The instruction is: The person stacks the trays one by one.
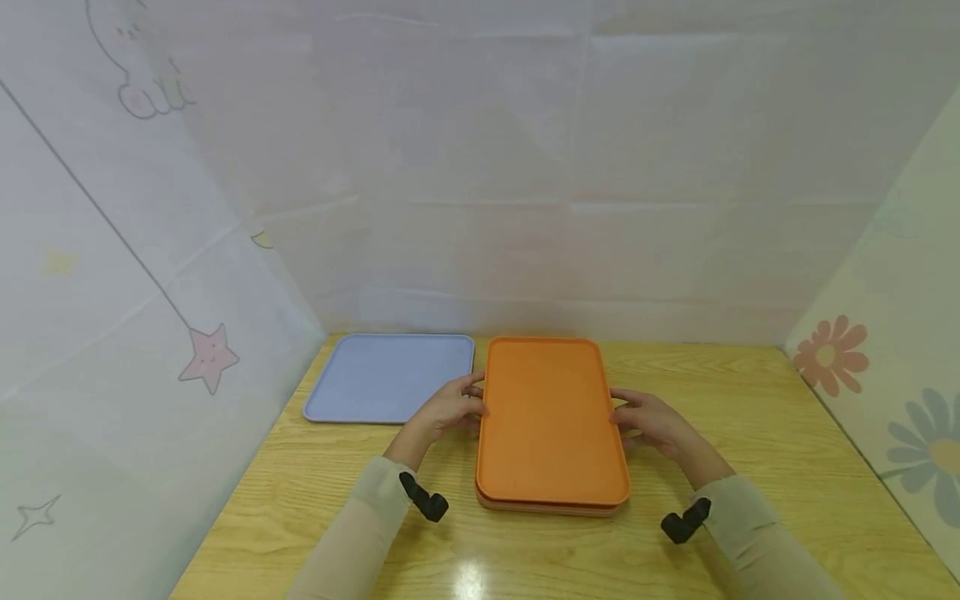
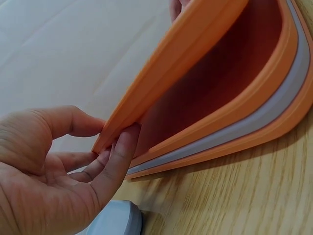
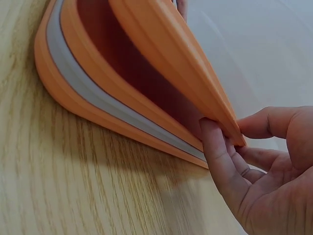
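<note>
An orange rectangular tray (image 1: pixel 551 417) lies on top of a stack, its long sides running away from me. My left hand (image 1: pixel 448 407) pinches its left rim, thumb on top and fingers beneath. On the opposite side my right hand (image 1: pixel 654 423) grips the right rim in the same way. Both wrist views show this top tray raised at an angle, with a dark gap under it. Below the gap sit another orange tray (image 3: pixel 90 78), a grey-blue tray (image 2: pixel 254 115) and a lowest orange tray (image 2: pixel 283 127), nested together on the wooden table (image 1: pixel 720 400).
A light blue tray (image 1: pixel 393 379) lies flat at the table's back left, beside the stack and just beyond my left hand. Pale cloth walls (image 1: pixel 562 183) with printed stars and flowers enclose the table at the back and on both sides.
</note>
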The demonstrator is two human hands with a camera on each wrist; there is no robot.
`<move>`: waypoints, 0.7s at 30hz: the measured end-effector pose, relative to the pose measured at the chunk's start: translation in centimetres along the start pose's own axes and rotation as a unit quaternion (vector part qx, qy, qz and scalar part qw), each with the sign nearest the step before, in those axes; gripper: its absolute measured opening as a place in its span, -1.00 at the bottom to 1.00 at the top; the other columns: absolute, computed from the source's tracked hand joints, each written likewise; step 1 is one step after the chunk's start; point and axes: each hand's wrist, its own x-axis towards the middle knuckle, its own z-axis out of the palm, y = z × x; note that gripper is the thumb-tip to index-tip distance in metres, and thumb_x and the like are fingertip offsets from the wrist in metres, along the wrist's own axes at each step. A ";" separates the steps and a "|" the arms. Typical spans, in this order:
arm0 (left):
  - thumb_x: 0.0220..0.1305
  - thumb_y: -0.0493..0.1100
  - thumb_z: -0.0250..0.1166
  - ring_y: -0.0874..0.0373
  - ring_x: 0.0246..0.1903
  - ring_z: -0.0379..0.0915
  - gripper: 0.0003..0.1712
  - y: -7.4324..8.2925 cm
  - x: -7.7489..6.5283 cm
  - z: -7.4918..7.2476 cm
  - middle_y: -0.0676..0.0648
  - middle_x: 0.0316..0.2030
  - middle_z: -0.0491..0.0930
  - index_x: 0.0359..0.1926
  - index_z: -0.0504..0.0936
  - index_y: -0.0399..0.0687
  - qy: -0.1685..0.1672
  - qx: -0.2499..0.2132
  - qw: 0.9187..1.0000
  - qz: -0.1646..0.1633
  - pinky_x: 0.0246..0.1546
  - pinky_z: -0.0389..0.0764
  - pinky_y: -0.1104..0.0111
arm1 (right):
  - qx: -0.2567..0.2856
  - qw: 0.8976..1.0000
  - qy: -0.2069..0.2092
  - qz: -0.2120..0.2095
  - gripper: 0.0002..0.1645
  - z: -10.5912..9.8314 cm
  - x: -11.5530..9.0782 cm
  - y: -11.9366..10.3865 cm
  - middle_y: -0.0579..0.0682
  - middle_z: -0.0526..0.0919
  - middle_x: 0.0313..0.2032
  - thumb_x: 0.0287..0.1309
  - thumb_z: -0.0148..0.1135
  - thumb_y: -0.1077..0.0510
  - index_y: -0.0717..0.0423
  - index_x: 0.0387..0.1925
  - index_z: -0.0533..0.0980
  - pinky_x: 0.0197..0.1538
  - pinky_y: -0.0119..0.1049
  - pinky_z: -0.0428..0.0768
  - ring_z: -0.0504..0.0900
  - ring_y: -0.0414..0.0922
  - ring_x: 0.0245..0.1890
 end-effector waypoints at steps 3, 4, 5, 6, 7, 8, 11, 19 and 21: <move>0.25 -0.43 0.28 0.03 -0.20 0.58 -0.05 -0.1 0.1 0.0 -0.33 0.15 0.38 0.59 0.07 -0.12 0.002 0.009 1.000 0.003 -0.17 0.71 0.11 | -0.010 1.000 -0.003 -0.002 -0.15 0.1 0.1 0.1 0.25 0.61 0.08 0.38 0.14 0.24 0.25 0.57 0.02 -0.08 -0.02 0.73 0.69 0.00 -0.09; 0.25 -0.43 0.27 0.03 -0.20 0.58 -0.06 -0.2 0.1 0.0 -0.33 0.15 0.38 0.59 0.07 -0.13 0.003 0.012 1.000 0.005 -0.17 0.71 0.10 | -0.010 1.000 0.000 0.001 -0.15 0.1 0.2 0.1 0.24 0.62 0.06 0.38 0.15 0.23 0.24 0.57 0.03 -0.09 -0.03 0.73 0.69 0.00 -0.10; 0.25 -0.43 0.27 0.02 -0.19 0.58 -0.06 -0.2 0.1 0.0 -0.33 0.15 0.38 0.58 0.07 -0.14 0.003 0.014 1.000 0.006 -0.17 0.71 0.10 | -0.012 1.000 0.001 0.002 -0.15 0.1 0.2 0.2 0.24 0.62 0.07 0.38 0.14 0.23 0.24 0.57 0.04 -0.09 -0.03 0.73 0.69 0.00 -0.10; 0.25 -0.42 0.27 0.02 -0.19 0.59 -0.06 -0.2 0.2 0.0 -0.33 0.15 0.37 0.58 0.08 -0.13 0.005 0.017 1.000 0.005 -0.16 0.71 0.10 | -0.015 1.000 0.004 0.003 -0.16 0.1 0.2 0.2 0.24 0.62 0.06 0.38 0.15 0.23 0.24 0.57 0.04 -0.09 -0.03 0.73 0.69 0.00 -0.10; 0.26 -0.42 0.27 0.01 -0.18 0.59 -0.06 -0.3 0.2 0.0 -0.33 0.15 0.37 0.58 0.07 -0.12 0.005 0.019 1.000 0.005 -0.16 0.71 0.10 | -0.018 1.000 0.005 0.003 -0.16 0.2 0.3 0.2 0.25 0.61 0.07 0.38 0.14 0.23 0.24 0.57 0.04 -0.10 -0.03 0.74 0.69 0.00 -0.10; 0.26 -0.42 0.27 0.01 -0.17 0.59 -0.06 -0.3 0.3 0.0 -0.32 0.15 0.37 0.58 0.08 -0.12 0.007 0.020 1.000 0.004 -0.16 0.71 0.10 | -0.020 1.000 0.008 0.006 -0.16 0.2 0.3 0.2 0.24 0.61 0.07 0.38 0.15 0.23 0.23 0.57 0.05 -0.10 -0.04 0.74 0.69 0.00 -0.10; 0.25 -0.42 0.27 0.01 -0.18 0.58 -0.06 -0.5 0.4 0.0 -0.33 0.14 0.36 0.59 0.06 -0.15 0.008 0.028 1.000 0.004 -0.17 0.71 0.09 | -0.027 0.999 0.015 0.010 -0.17 0.4 0.4 0.2 0.23 0.61 0.05 0.36 0.17 0.25 0.24 0.56 0.08 -0.13 -0.06 0.74 0.69 -0.02 -0.12; 0.23 -0.43 0.24 0.00 -0.26 0.58 -0.05 0.0 0.2 0.4 -0.35 0.14 0.37 0.58 0.05 -0.20 0.014 0.055 0.998 0.001 -0.14 0.68 -0.04 | -0.056 0.998 0.023 0.010 -0.14 0.8 0.6 -0.1 0.21 0.60 -0.06 0.29 0.21 0.28 0.33 0.53 0.09 -0.20 -0.09 0.75 0.68 -0.04 -0.23; 0.22 -0.44 0.23 -0.01 -0.26 0.58 -0.05 0.1 0.2 0.5 -0.35 0.14 0.37 0.59 0.04 -0.20 0.015 0.064 0.998 0.001 -0.10 0.66 -0.09 | -0.063 0.998 0.030 0.013 -0.15 0.8 0.7 -0.1 0.19 0.61 -0.08 0.27 0.23 0.29 0.33 0.52 0.12 -0.20 -0.08 0.75 0.68 -0.04 -0.25</move>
